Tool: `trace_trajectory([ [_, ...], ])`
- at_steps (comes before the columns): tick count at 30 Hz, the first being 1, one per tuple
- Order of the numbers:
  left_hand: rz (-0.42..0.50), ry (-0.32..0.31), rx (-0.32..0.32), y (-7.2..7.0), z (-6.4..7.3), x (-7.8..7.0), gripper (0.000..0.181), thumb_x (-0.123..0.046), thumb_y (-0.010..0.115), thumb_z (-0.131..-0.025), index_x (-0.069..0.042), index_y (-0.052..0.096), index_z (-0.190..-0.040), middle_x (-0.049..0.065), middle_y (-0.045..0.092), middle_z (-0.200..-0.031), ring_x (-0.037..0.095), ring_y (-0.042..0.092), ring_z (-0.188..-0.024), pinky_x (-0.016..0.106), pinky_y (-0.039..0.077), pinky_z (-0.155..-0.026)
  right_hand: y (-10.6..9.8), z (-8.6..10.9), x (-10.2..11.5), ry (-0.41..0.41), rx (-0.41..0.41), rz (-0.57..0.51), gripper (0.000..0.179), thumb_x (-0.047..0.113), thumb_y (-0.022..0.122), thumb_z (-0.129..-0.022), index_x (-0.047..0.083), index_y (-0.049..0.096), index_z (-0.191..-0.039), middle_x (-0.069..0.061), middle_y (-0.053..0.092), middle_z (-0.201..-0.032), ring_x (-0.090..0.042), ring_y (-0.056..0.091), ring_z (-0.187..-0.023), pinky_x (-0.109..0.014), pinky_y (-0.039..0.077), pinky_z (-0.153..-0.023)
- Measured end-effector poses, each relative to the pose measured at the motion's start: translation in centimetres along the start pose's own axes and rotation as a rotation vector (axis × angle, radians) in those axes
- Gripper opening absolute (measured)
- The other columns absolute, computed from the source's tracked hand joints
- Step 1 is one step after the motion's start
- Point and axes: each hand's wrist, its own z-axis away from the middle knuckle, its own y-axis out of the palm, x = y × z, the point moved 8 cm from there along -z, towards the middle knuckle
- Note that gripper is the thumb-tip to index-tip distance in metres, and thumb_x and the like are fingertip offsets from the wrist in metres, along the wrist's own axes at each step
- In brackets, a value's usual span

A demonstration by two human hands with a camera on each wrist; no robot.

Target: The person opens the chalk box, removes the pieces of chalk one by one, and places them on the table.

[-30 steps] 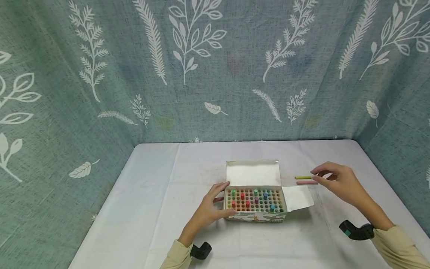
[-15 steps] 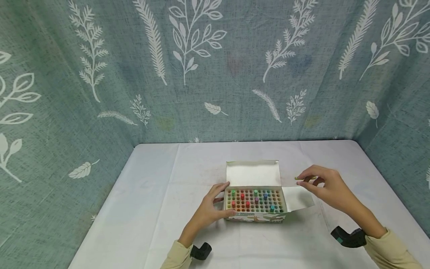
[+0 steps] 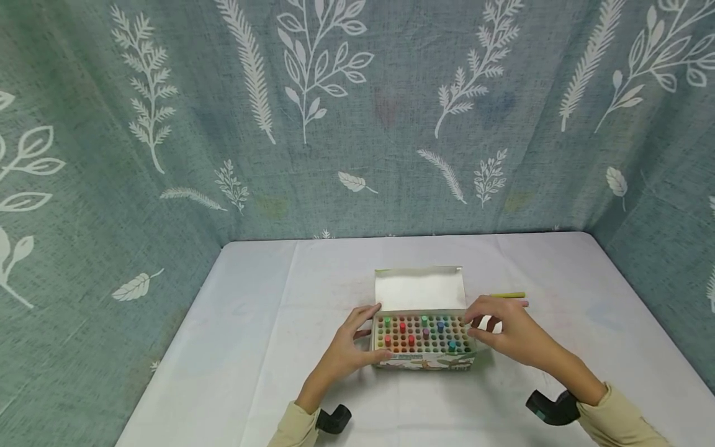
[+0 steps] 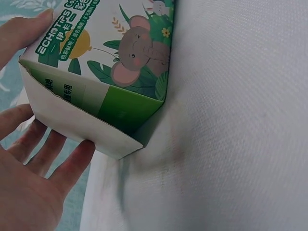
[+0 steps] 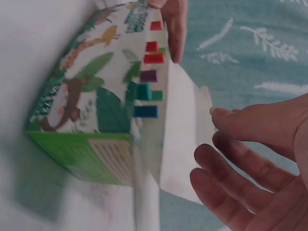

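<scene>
An open cardboard chalk box [image 3: 427, 362] stands on the table, its top a grid of holes with several coloured chalk sticks poking up, red, green, purple and blue. My left hand [image 3: 347, 344] grips the box's left end, thumb on the printed front; in the left wrist view its fingers bear on a white flap [image 4: 79, 113]. My right hand [image 3: 511, 329] is over the box's right edge, thumb near the index finger, the other fingers loosely bent. In the right wrist view a pale strip lies behind the thumb tip; I cannot tell whether it is held chalk.
The white lid [image 3: 419, 288] stands raised at the back of the box. Behind my right hand lie a yellow chalk stick [image 3: 507, 295] and a pink chalk stick [image 3: 524, 303], the pink mostly hidden. A leaf-patterned curtain [image 3: 313, 186] surrounds the white table [image 3: 290, 372].
My right hand has moved left from above the yellow and pink sticks to the box's right edge. Both sticks remain there. My left hand has stayed on the box.
</scene>
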Motion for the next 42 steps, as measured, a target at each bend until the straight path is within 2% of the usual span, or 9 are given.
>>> trace_trajectory([
  [6, -0.019, -0.003, 0.0, -0.2, -0.1, 0.1, 0.086, -0.035, 0.083, -0.073, -0.024, 0.038, -0.146, -0.005, 0.036, -0.142, 0.02, 0.038, -0.13, 0.04, 0.044, -0.101, 2.4, -0.2, 0.0, -0.01, 0.057, -0.029, 0.02, -0.004, 0.075, -0.076, 0.01, 0.07, -0.091, 0.003, 0.063, -0.087, -0.006, 0.059, -0.074, -0.021, 0.054, -0.055],
  [14, -0.042, -0.005, 0.007, -0.3, -0.2, 0.2, 0.087, -0.035, 0.083, -0.072, -0.024, 0.039, -0.145, -0.006, 0.036, -0.142, 0.018, 0.038, -0.13, 0.037, 0.045, -0.1, 4.7, 0.0, -0.3, 0.056, 0.129, -0.027, 0.019, -0.005, 0.073, -0.078, 0.01, 0.072, -0.088, 0.001, 0.06, -0.087, -0.003, 0.055, -0.07, -0.02, 0.052, -0.055],
  [20, -0.054, -0.006, 0.011, -0.5, -0.1, 0.2, 0.089, -0.036, 0.084, -0.071, -0.023, 0.038, -0.146, -0.005, 0.036, -0.142, 0.018, 0.039, -0.129, 0.035, 0.045, -0.1, 5.3, -0.1, -0.2, 0.066, 0.165, 0.017, 0.018, -0.007, 0.069, -0.08, 0.009, 0.072, -0.088, 0.002, 0.06, -0.089, -0.002, 0.05, -0.066, -0.019, 0.048, -0.053],
  [28, -0.052, -0.007, 0.007, -0.7, -0.1, 0.2, 0.088, -0.036, 0.084, -0.071, -0.024, 0.039, -0.145, -0.005, 0.036, -0.142, 0.018, 0.038, -0.13, 0.037, 0.045, -0.1, 5.6, -0.5, 0.4, 0.022, 0.203, 0.039, 0.021, -0.011, 0.064, -0.079, 0.007, 0.072, -0.087, 0.001, 0.061, -0.087, 0.0, 0.045, -0.063, -0.016, 0.046, -0.051],
  [36, -0.055, -0.012, 0.015, -0.7, 0.0, 0.0, 0.088, -0.037, 0.083, -0.072, -0.021, 0.038, -0.146, -0.004, 0.035, -0.143, 0.019, 0.037, -0.13, 0.038, 0.045, -0.101, 5.5, -0.6, 0.4, 0.045, 0.174, 0.121, 0.016, -0.008, 0.068, -0.079, 0.007, 0.072, -0.084, 0.003, 0.062, -0.085, -0.001, 0.051, -0.067, -0.017, 0.048, -0.053],
  [42, -0.037, -0.009, 0.021, -0.7, 0.1, 0.0, 0.088, -0.035, 0.083, -0.073, -0.021, 0.037, -0.146, -0.003, 0.035, -0.143, 0.02, 0.037, -0.13, 0.038, 0.044, -0.101, 5.4, -0.6, 0.4, 0.064, 0.155, 0.115, 0.02, -0.011, 0.067, -0.078, 0.008, 0.069, -0.084, 0.001, 0.063, -0.085, -0.006, 0.06, -0.075, -0.019, 0.053, -0.06],
])
